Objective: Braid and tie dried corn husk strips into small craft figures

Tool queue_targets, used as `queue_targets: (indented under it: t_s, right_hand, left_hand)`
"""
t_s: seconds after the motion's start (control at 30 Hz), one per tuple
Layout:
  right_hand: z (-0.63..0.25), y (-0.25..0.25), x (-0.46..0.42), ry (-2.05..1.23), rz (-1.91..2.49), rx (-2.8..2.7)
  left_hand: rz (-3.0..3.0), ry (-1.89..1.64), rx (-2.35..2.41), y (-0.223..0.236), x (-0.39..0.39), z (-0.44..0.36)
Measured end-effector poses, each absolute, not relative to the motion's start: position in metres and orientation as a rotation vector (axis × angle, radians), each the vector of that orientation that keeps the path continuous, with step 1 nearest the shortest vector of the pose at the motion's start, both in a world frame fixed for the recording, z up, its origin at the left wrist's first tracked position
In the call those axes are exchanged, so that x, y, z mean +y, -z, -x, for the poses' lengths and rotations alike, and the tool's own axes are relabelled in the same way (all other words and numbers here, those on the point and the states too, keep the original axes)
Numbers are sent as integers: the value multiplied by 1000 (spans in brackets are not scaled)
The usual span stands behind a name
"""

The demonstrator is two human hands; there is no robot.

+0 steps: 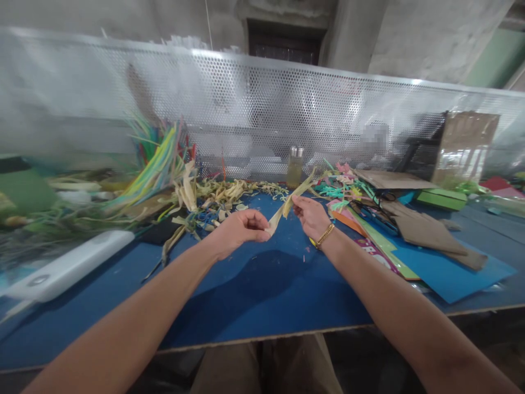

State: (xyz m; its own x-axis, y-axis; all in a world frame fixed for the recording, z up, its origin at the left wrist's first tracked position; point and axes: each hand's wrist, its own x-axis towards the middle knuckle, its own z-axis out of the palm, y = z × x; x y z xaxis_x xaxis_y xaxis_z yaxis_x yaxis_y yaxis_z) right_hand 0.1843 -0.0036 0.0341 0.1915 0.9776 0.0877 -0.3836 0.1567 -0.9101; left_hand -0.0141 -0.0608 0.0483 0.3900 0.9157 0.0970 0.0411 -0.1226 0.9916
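Husk strip [287, 207], left fingers [259, 236] pinching end, right fingers [302, 202] middle, open tabletop [328, 284] toward edge [287, 332]

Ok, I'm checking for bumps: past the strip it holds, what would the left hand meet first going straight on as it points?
Most likely the right hand, beyond the pale strip that the left hand pinches; exact depth is unclear.
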Motion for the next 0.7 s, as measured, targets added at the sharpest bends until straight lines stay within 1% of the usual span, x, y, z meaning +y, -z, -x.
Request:
queue_targets:
  t_s: [0.2,0.47,0.57,0.7]
  right_hand:
    - [-186,-32,0,-1190,904,-843]
    - [-185,-40,-11,-1315,879,-861]
    - [-171,-35,-20,-1367,853,-970]
    - [-154,-25,-28,-1341,842,-1099]
  left_hand:
    - [-1622,-914,932,-46,-60,15]
    - [-1605,-1170,1206,-39,-50,15]
    - [-1598,-1184,1191,-38,-50,11]
    - [-1552,-1140,1064,-39,-54,5]
